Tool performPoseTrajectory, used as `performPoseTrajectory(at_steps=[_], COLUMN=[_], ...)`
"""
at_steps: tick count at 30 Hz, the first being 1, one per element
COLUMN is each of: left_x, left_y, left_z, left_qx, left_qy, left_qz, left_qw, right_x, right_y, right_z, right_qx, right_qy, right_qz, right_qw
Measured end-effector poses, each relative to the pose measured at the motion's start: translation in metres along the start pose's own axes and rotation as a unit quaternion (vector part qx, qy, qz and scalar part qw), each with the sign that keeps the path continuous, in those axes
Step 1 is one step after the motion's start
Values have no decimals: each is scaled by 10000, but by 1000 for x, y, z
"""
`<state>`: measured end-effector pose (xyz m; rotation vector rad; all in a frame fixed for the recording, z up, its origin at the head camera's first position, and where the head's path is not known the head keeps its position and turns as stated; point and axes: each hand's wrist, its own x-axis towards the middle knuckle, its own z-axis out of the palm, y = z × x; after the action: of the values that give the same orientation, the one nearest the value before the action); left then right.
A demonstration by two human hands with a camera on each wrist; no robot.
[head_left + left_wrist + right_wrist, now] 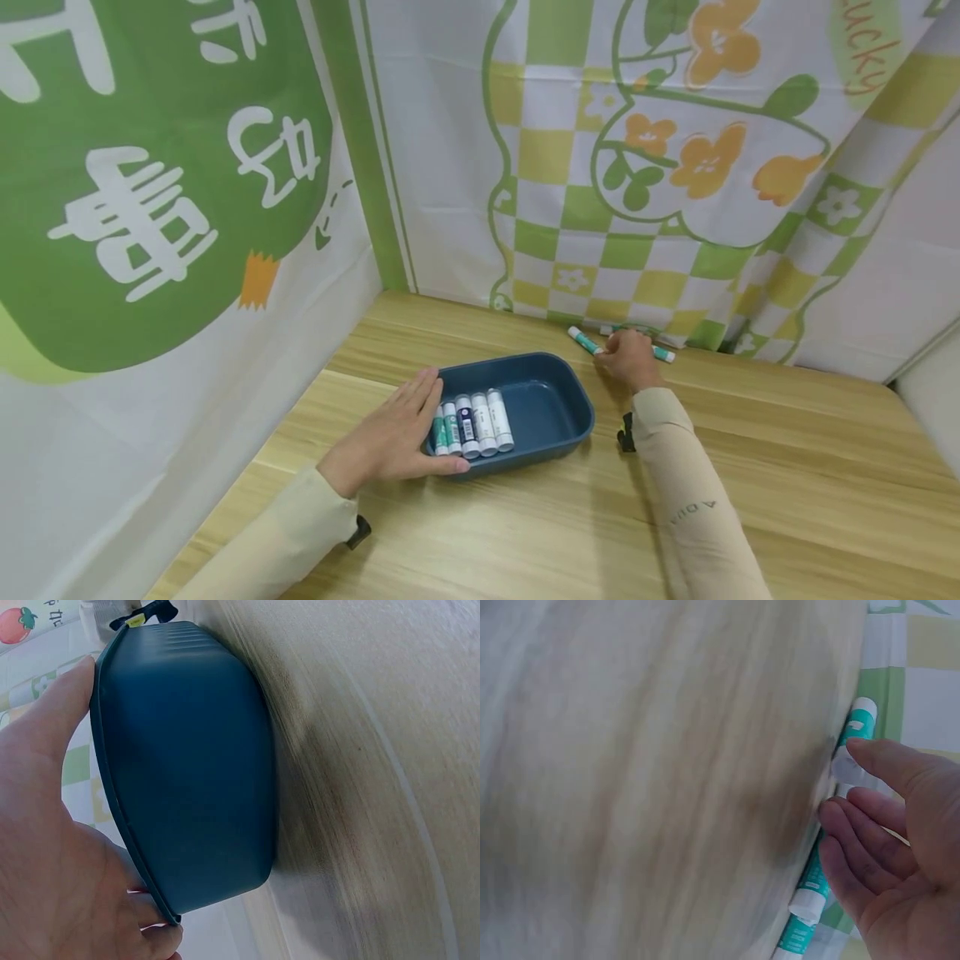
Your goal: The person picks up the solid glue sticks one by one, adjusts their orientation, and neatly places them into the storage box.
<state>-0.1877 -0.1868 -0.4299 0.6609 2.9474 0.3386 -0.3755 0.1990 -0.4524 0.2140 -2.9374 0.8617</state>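
Note:
My left hand (pixel 397 429) rests on the left end of a dark blue tray (pixel 551 417), fingers along one side and thumb on the near rim. The left wrist view shows this tray (pixel 187 765) from outside, the hand at its rim. Inside, several glue sticks (pixel 483 423) lie side by side at the left. By the curtain, my right hand (pixel 630 357) reaches among loose glue sticks (pixel 584 340). In the right wrist view, its thumb touches or overlaps the capped end of a glue stick (pixel 859 724); its loosely bent fingers are beside another glue stick (pixel 811 891).
A wood-grain table (pixel 525 525) carries everything. The patterned curtain (pixel 600 250) hangs along its back edge, close behind the loose sticks. A green and white cloth (pixel 150 250) hangs at the left. Dark straps or devices sit at both wrists.

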Motion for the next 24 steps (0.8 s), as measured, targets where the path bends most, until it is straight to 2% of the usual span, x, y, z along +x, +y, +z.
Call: performPoseTrajectory(at_steps=[9, 17, 24], left_x=[0, -1, -1], left_y=[2, 2, 2], left_z=[-2, -3, -2], left_qx=[-31, -29, -33], left_qy=[-17, -34, -32], left_qz=[7, -17, -41], left_qw=[10000, 10000, 10000], right_x=[4, 5, 0], right_y=[2, -2, -10], right_z=[10, 14, 7], right_qx=[-266, -321, -342], right_qy=[353, 302, 358], right_qz=[-293, 54, -20], right_qw=[9986, 9990, 9988])
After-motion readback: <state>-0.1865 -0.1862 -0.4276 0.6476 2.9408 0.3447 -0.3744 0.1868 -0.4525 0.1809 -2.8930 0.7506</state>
